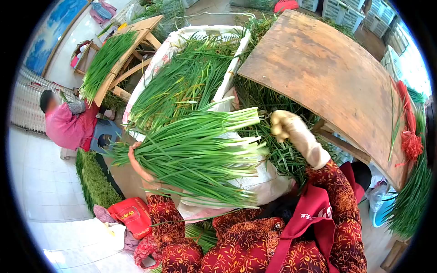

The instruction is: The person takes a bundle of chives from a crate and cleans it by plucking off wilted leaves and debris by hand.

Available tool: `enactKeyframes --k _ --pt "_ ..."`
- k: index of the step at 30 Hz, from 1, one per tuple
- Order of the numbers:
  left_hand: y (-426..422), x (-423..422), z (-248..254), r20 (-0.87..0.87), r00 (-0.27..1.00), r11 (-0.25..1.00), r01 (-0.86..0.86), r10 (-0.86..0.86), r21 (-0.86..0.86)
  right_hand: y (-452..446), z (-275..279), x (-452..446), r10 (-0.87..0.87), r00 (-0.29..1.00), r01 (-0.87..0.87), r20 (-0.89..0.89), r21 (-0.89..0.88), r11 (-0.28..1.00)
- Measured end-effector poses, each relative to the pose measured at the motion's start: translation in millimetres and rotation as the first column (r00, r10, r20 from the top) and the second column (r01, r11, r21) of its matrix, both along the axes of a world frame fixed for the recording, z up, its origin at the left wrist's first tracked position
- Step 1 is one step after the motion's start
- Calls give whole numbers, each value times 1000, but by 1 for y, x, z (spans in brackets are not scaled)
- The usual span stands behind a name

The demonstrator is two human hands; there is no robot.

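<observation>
Left hand gripping green bundle; gloved right hand partly open, near pale stalk ends.

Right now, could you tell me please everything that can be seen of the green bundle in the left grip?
The bundle is a thick sheaf of long, thin green leaves with paler, whitish ends. It looks fresh. It is held sideways, pale ends fanned toward the right, leafy tips toward the left; no tie shows. The left grip curls around its leafy part; the gloved right grip is apart from it.
</observation>
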State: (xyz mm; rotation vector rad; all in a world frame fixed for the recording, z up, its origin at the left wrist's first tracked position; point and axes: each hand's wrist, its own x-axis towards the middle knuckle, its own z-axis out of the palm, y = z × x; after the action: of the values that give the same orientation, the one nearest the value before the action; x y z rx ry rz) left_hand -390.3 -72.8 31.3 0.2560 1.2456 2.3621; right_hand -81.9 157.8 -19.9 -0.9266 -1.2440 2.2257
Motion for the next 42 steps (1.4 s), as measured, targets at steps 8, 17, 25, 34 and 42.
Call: enactKeyframes --k 8,17,25,34,42 --pt "-17 -33 -41 -15 983 983 184 -184 8 10 -22 2 108 971 -108 212 -13 994" --pt "-23 -47 -46 23 992 992 123 -123 7 -1 -6 -10 23 989 -43 147 140 989" --pt "-13 -30 -47 24 994 993 101 -103 60 12 -85 63 83 740 -233 667 139 962" --pt "-16 -38 -33 -27 986 984 163 -162 71 -4 -10 -25 574 812 -549 -105 197 813" --pt "4 5 -4 -194 979 993 -84 66 -86 7 -20 5 171 985 -170 16 -31 985"
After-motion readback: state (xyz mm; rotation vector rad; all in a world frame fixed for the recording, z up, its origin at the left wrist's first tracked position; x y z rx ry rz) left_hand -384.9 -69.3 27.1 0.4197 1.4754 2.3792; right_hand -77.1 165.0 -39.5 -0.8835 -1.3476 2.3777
